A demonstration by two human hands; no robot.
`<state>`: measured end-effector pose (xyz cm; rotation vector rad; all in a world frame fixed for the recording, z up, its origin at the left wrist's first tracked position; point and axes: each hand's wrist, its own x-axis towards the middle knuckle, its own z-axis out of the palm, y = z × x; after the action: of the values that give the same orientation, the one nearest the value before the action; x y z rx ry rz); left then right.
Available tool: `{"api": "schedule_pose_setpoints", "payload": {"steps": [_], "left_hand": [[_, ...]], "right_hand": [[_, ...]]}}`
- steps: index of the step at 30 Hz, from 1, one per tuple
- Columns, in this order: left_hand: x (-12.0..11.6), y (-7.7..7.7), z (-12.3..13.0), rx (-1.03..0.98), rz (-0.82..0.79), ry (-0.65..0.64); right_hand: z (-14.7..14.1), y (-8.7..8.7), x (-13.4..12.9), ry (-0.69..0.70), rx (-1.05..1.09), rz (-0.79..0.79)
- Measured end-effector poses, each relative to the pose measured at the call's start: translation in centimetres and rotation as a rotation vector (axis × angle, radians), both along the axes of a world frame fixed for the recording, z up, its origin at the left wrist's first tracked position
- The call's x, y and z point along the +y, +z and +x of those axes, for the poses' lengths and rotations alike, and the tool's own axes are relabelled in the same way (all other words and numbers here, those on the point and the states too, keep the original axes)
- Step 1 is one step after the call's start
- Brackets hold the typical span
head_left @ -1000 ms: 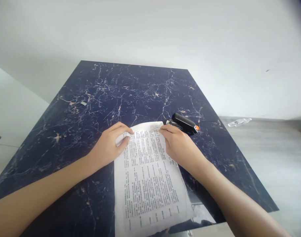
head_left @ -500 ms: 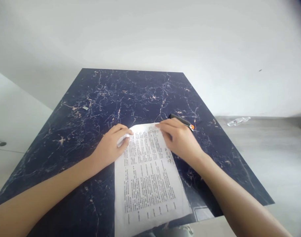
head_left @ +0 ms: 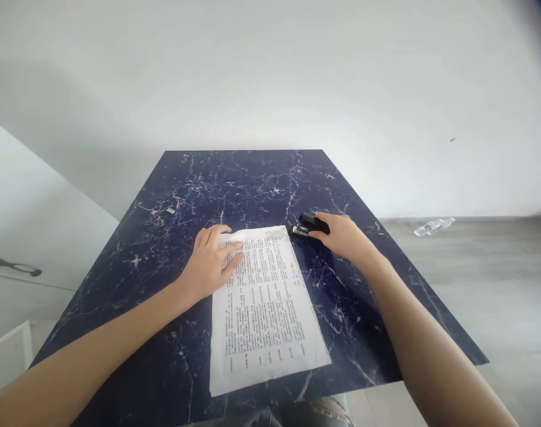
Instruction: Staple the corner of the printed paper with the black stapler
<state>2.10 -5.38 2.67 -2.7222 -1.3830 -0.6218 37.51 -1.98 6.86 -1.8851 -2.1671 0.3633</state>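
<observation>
Printed white paper lies on the dark blue marbled table, with handwriting near its right edge. My left hand rests on the paper's upper left part, its fingers spread and holding nothing. Just beyond the paper's top right corner, my right hand grips a black stapler by its rear end. The stapler's jaws point left, towards that corner, and a metal strip shows between them.
A small pale scrap lies on the table's far left part. On the floor to the right is a clear plastic item. A black object is at the far left, off the table.
My right hand has let go of the paper's top right corner and taken hold of the stapler. My left hand has opened, and the paper's curled top left now lies flatter.
</observation>
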Motion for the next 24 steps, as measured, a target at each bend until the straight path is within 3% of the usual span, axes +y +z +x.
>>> {"api": "schedule_pose_setpoints", "payload": {"steps": [5,7,10,15,20,22,24], "left_hand": [[0.0,-0.3,0.1,0.091,-0.128,-0.024],[0.1,-0.6,0.1,0.099,-0.192,-0.026],[0.3,-1.0,0.3,0.083,-0.265,-0.017],[0.3,-1.1,0.6,0.021,-0.254,0.037],[0.2,-0.8,0.7,0.002,-0.257,0.059],[0.1,-0.7,0.7,-0.011,-0.262,0.051],[0.1,-0.6,0.6,-0.029,-0.271,0.041]], "right_hand": [[-1.9,0.6,-1.0,-0.127,0.071,0.235],[-3.4,0.7,-1.9,-0.065,0.185,0.298],[-6.0,0.1,-3.2,0.127,0.318,0.237],[-8.8,-1.8,-3.7,0.269,0.317,0.134],[-7.8,-1.7,-2.8,0.287,0.378,0.122],[-6.4,-0.9,-2.5,0.188,0.412,0.114],[-5.0,-0.1,-2.2,0.087,0.467,-0.014]]}}
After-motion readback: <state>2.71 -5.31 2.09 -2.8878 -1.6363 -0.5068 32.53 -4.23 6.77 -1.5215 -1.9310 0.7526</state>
